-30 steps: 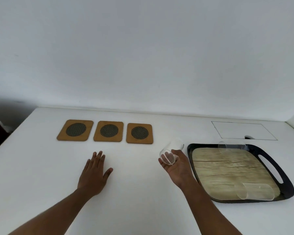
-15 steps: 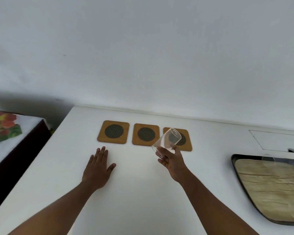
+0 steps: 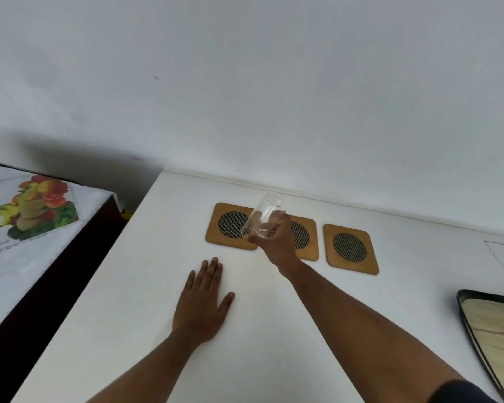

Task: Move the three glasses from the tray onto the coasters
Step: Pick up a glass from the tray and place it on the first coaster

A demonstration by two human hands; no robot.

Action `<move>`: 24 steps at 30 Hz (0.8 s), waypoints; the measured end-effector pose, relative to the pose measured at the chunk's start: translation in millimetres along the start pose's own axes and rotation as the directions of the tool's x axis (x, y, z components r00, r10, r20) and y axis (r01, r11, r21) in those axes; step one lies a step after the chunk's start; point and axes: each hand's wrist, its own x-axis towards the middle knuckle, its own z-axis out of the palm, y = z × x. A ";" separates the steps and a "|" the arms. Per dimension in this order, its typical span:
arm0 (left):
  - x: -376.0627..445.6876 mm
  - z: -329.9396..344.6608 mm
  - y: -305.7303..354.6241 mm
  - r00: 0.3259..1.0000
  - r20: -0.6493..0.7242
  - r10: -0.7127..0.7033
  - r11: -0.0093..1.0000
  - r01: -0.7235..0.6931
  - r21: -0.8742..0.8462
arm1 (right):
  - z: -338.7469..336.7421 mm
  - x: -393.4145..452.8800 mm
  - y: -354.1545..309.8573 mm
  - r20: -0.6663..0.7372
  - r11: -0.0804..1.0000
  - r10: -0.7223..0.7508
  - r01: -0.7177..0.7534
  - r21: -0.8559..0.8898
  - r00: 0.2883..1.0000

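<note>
Head view: three coasters, one glass.

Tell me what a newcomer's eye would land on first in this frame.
First, the clear glass held tilted in the right hand, above the left and middle of three wooden coasters lined up near the wall. Next, the left hand lying flat on the white table, and the bright fruit-print cloth at far left.
</note>
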 end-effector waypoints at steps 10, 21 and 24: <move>1.8 -4.6 3.1 1.000 0.004 -0.027 0.999 0.027 -0.036 | 54.0 35.4 11.0 -0.064 0.947 -0.134 0.108 -0.302 0.989; 2.9 -6.8 4.1 0.999 0.017 -0.037 0.999 0.037 -0.039 | 71.7 47.7 19.1 -0.025 0.935 -0.074 0.061 -0.349 0.997; 2.6 -6.1 3.9 0.999 0.013 -0.041 0.998 0.042 -0.050 | 73.3 49.0 17.4 -0.022 0.927 -0.082 0.068 -0.369 0.996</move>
